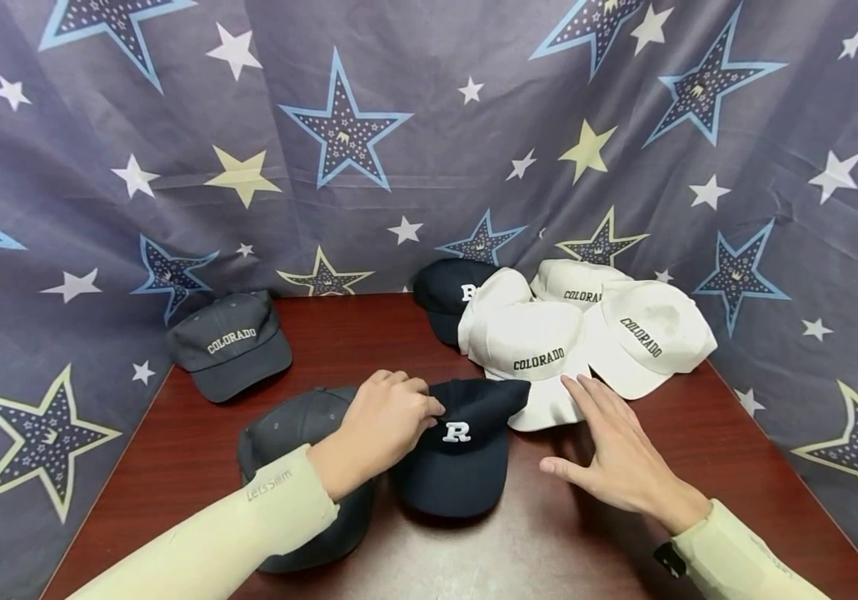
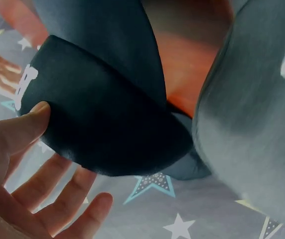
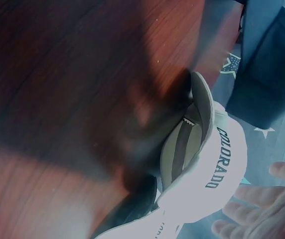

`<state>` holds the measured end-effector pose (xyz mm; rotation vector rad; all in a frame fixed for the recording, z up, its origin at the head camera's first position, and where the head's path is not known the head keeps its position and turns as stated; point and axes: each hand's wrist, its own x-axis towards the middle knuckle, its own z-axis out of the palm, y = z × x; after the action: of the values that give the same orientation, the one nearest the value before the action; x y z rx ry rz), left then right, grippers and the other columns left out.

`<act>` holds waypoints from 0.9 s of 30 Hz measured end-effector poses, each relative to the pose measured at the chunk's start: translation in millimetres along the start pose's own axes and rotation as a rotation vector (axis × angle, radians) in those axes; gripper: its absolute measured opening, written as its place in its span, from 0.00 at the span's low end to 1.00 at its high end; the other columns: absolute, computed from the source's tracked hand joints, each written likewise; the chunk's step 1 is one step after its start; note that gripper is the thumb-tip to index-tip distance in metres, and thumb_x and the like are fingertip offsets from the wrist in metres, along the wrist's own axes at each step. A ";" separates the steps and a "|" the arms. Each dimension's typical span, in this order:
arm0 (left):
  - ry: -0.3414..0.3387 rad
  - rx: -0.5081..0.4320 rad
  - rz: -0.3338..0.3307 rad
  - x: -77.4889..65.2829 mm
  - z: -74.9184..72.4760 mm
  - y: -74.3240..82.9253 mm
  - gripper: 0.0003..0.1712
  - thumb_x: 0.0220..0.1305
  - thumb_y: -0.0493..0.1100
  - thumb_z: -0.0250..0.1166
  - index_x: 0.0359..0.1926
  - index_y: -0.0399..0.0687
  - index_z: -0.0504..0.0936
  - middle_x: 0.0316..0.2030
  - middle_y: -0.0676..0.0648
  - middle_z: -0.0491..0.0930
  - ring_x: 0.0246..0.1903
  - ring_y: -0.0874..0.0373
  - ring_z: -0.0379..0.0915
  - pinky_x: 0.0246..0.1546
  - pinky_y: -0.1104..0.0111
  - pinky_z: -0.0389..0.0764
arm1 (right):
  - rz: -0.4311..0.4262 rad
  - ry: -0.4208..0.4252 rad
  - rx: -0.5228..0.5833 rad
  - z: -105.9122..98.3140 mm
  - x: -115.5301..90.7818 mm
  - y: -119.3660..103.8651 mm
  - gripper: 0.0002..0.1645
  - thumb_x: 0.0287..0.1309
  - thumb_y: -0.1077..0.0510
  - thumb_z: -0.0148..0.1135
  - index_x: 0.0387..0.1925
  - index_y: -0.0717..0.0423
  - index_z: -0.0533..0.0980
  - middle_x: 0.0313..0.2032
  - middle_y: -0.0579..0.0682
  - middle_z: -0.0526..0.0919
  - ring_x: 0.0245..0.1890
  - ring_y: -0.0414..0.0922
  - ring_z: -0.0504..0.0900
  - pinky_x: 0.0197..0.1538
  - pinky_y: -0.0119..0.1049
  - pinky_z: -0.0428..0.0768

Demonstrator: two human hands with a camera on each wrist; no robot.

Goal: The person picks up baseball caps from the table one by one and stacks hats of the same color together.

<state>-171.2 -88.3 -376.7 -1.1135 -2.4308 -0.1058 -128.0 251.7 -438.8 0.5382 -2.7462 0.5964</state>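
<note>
The left hand pinches the navy cap by its crown, thumb in front and fingers behind, its forearm slanting across a grey cap. Just right of that grip, the navy cap shows a white R, brim toward the person. Farther right, near a white COLORADO cap, the right hand holds nothing, thumb spread away from extended fingers.

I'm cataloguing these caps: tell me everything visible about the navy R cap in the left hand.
The navy cap looks like fabric, with a white R on its lopsided crown and a brim toward the head camera. The left hand grips its crown. It appears between a dark gray cap and a white COLORADO cap; contact with the table is unclear.
</note>
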 end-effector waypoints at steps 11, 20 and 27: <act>0.031 0.104 0.015 -19.5 16.6 17.3 0.05 0.56 0.47 0.78 0.35 0.62 0.92 0.30 0.51 0.83 0.31 0.53 0.78 0.41 0.60 0.77 | -0.018 0.033 0.026 3.4 0.4 0.1 0.67 0.46 0.28 0.75 0.80 0.47 0.55 0.75 0.59 0.62 0.75 0.60 0.57 0.71 0.61 0.56; -0.040 0.115 -0.027 -32.4 32.5 9.4 0.09 0.53 0.47 0.79 0.35 0.57 0.88 0.29 0.49 0.81 0.28 0.51 0.76 0.40 0.58 0.76 | -0.018 0.023 0.029 5.6 0.8 -0.4 0.67 0.47 0.28 0.75 0.81 0.44 0.53 0.75 0.59 0.62 0.75 0.62 0.57 0.71 0.63 0.55; -0.091 0.098 -0.038 -39.3 31.6 3.0 0.10 0.55 0.46 0.79 0.39 0.60 0.90 0.31 0.50 0.82 0.28 0.52 0.75 0.44 0.57 0.76 | -0.025 0.006 0.025 8.9 1.2 -3.9 0.68 0.47 0.26 0.73 0.81 0.44 0.52 0.75 0.62 0.62 0.75 0.64 0.56 0.73 0.61 0.52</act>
<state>-158.6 -105.6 -422.5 -1.0507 -2.5089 0.0526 -129.1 244.1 -444.8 0.5750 -2.7256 0.6259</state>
